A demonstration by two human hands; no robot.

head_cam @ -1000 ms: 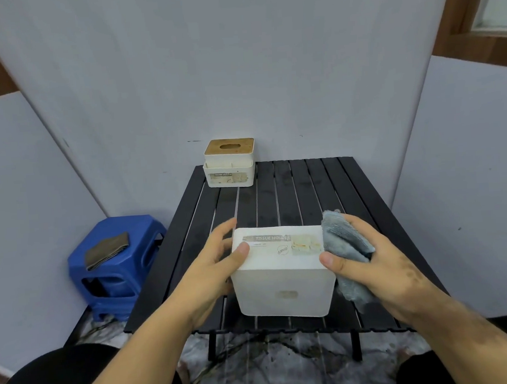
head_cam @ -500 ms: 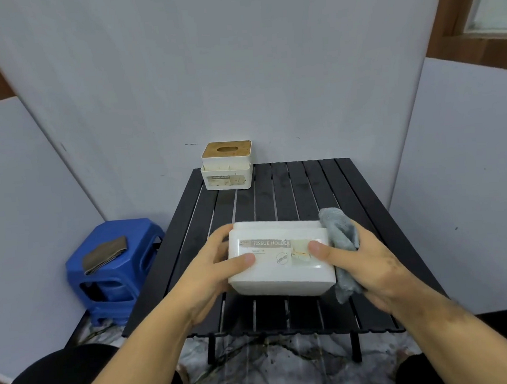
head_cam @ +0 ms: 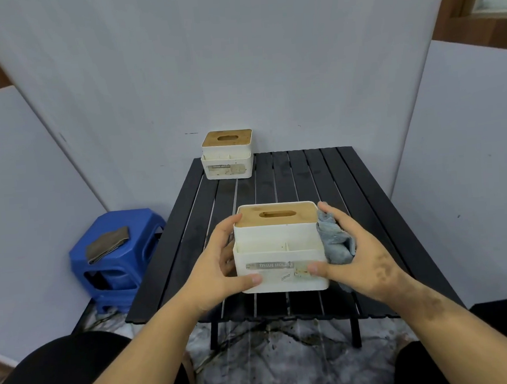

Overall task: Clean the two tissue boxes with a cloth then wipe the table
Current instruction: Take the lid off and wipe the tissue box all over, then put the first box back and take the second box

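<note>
A white tissue box with a wooden lid stands upright near the front of the black slatted table. My left hand grips its left side, thumb on the labelled front. On the box's right side my right hand presses a grey cloth against the wall, with its thumb on the front face. A second white tissue box, stained and also wooden-lidded, sits at the table's far left corner.
A blue plastic stool with a folded brown cloth on top stands left of the table. Grey panels close in behind and on both sides. My dark-clad knees are at the bottom corners.
The near box was tipped on its back with its base towards me; both hands have turned it upright, so its wooden lid now faces up. The cloth stays at its right side.
</note>
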